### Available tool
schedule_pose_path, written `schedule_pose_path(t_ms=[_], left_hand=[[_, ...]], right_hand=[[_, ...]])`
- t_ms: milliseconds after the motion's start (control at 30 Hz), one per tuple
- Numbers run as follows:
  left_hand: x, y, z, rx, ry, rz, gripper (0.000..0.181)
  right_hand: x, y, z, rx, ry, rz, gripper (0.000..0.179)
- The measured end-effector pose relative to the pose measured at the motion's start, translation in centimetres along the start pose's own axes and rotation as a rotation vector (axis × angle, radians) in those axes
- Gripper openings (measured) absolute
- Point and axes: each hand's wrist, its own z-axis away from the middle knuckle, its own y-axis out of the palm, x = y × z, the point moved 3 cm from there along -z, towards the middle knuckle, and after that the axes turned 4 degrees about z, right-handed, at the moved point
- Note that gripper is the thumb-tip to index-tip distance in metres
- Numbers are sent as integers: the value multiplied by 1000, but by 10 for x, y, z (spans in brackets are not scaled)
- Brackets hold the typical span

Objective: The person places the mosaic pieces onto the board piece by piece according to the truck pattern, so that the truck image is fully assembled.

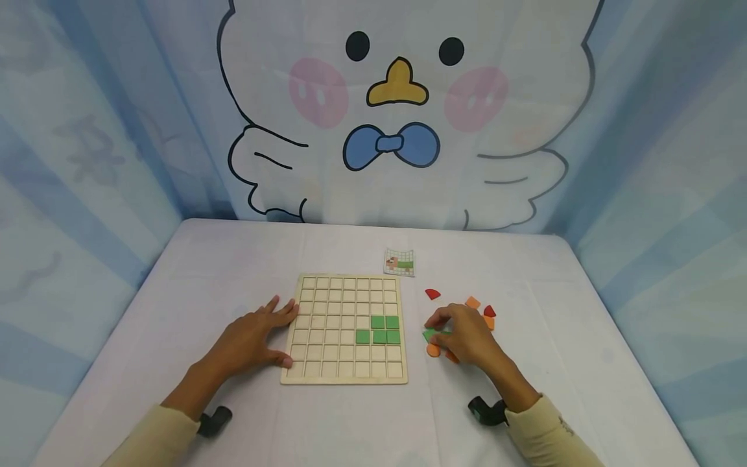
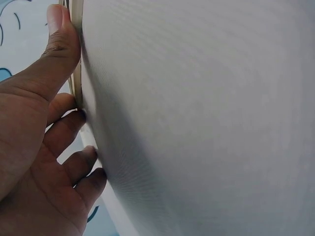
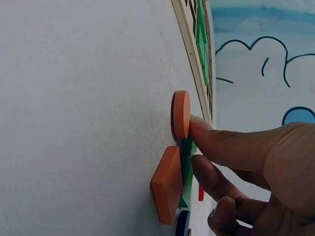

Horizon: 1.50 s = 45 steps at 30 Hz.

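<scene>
A wooden grid board (image 1: 336, 350) lies on the table, with several green square tiles (image 1: 378, 322) in cells at its right side. My left hand (image 1: 251, 338) rests spread along the board's left edge, thumb (image 2: 63, 42) near the front corner. To the right of the board, my right hand (image 1: 467, 334) is bent over loose pieces. Its thumb and index finger lie on either side of a green piece (image 3: 186, 169) and touch it. Close by lie an orange round piece (image 3: 181, 114) and an orange diamond-shaped piece (image 3: 168, 184). My palm partly hides the pieces from above.
A small picture card (image 1: 399, 263) with a gridded animal picture lies behind the board. Red pieces (image 1: 432, 294) and orange pieces (image 1: 473, 302) lie around the right hand. A printed curtain (image 1: 397, 194) stands behind the white-covered table (image 1: 233, 259).
</scene>
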Motion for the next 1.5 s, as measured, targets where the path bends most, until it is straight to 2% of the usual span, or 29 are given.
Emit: schedule_pose_path(t_ms=[233,467,833,1133,1500], left_hand=[[1,0,-1,8,-9,1,112],[-1,-1,-1,11,-12,1,112],[0,-1,0,10,-17,7,112],[1,-1,0,6,-6,1,113],[1,0,-1,8,-8,13,112]], right_hand=[[0,1,-4,5,-3,-10,19],[8,1,-6,2,-47,-85,19],[36,10,-11,8,-57,-177,17],[63,26,-21,-10,-146,-244,14],[86,43,-36,-29,-219,-251,15]])
